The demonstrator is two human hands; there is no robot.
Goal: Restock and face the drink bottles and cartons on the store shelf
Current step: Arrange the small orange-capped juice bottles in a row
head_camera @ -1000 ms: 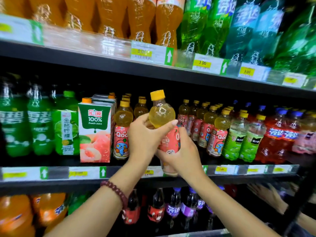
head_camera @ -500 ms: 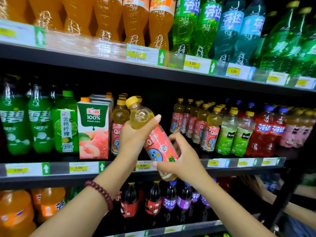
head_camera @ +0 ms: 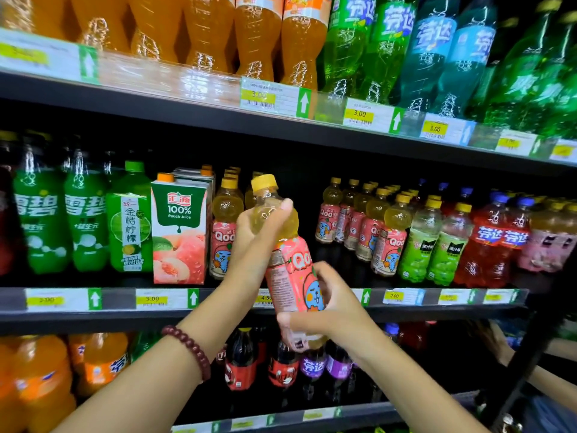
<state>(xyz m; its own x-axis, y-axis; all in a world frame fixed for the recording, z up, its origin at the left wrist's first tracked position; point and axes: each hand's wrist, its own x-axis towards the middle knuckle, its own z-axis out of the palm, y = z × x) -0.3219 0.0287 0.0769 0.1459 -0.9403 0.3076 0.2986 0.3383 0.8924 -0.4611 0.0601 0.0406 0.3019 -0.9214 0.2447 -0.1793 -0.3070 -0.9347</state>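
Observation:
A pink-labelled Qoo bottle [head_camera: 292,270] with a yellow cap is held in front of the middle shelf [head_camera: 218,307], tilted with its cap to the upper left. My left hand [head_camera: 254,235] grips its yellow shoulder below the cap. My right hand [head_camera: 327,307] grips its lower label and base. Behind it an empty slot shows between one Qoo bottle [head_camera: 223,226] on the left and Qoo rows [head_camera: 362,223] on the right. A peach juice carton [head_camera: 179,229] stands left of those.
Green soda bottles [head_camera: 62,220] fill the middle shelf's left, green and red drinks [head_camera: 452,239] its right. Orange and green bottles [head_camera: 281,35] line the top shelf. Dark sodas [head_camera: 281,360] stand below. Another person's hand [head_camera: 490,339] reaches in at lower right.
The bottle went from upright to tilted with its cap leaning left. My right hand slid lower toward its base, and the view shifted slightly right.

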